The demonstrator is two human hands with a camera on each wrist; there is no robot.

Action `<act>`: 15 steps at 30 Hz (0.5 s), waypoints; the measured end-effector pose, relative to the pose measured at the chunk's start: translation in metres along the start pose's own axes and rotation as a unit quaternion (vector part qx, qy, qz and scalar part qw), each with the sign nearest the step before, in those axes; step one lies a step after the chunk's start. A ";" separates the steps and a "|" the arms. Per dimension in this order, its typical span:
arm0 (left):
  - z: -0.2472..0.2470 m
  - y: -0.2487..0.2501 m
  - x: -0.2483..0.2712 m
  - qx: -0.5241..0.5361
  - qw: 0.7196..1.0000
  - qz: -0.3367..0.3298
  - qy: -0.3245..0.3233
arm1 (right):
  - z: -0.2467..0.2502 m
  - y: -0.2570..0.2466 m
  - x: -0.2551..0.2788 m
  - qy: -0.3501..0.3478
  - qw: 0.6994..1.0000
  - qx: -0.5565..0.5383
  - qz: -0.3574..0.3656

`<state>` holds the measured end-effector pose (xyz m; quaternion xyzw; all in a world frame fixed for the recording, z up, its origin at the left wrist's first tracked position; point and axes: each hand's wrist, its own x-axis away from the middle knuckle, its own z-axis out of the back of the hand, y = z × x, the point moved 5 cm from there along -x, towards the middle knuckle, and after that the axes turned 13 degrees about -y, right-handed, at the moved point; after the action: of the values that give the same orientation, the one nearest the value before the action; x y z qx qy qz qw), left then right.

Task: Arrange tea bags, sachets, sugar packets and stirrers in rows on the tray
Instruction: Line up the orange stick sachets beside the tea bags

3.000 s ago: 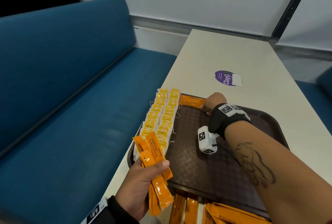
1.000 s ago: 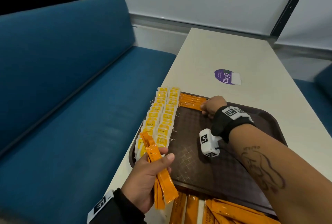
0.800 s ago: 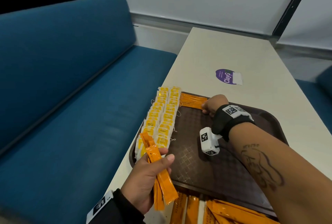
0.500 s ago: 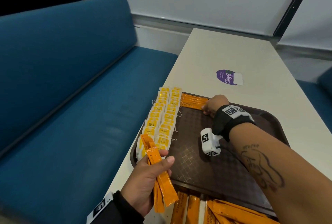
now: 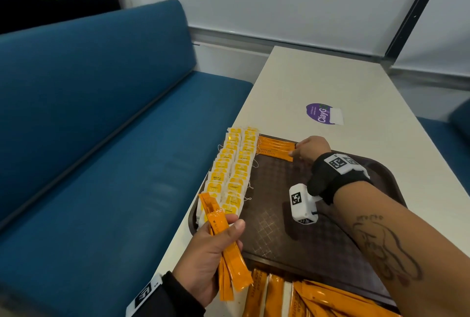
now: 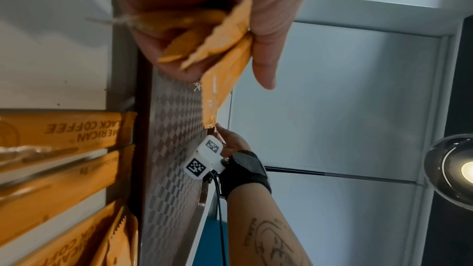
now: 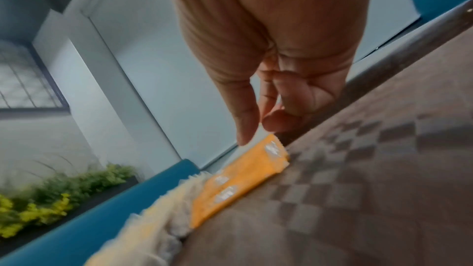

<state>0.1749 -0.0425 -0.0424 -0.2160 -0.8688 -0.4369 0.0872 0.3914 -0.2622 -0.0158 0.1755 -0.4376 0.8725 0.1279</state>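
A brown tray (image 5: 279,240) lies on the pale table. Two rows of yellow-and-white tea bags (image 5: 234,171) run along its left edge. Several orange coffee sachets (image 5: 276,150) lie side by side at the tray's far left corner. My right hand (image 5: 295,150) is at their right end, fingertips touching the sachets (image 7: 245,171), with the thumb and a finger (image 7: 258,130) held straight just above the sachet tips. My left hand (image 5: 229,225) grips a bundle of orange sachets (image 5: 229,253) at the tray's near left corner, thumb pressed across them (image 6: 230,64).
More orange sachets (image 5: 305,296) lie on the table in front of the tray's near edge. A purple sticker (image 5: 321,113) sits on the table beyond the tray. A blue bench (image 5: 101,138) runs along the table's left side.
The left hand's sachets, fanned out three seconds ago, now sit closer together. The right hand has stayed at the end of the laid sachets, shifting only slightly.
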 end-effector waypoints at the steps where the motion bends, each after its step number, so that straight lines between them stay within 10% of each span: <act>1: -0.001 0.001 0.001 0.000 1.000 -0.003 -0.004 | 0.000 -0.006 0.011 -0.003 1.000 -0.014 0.015; 15: -0.027 0.009 0.019 0.021 0.998 -0.042 -0.034 | -0.087 -0.015 0.227 -0.273 0.950 0.063 0.140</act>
<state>0.1608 -0.0535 -0.0126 -0.1922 -0.8886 -0.4140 0.0443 0.1749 -0.1676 0.0419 0.3517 -0.4199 0.8263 -0.1313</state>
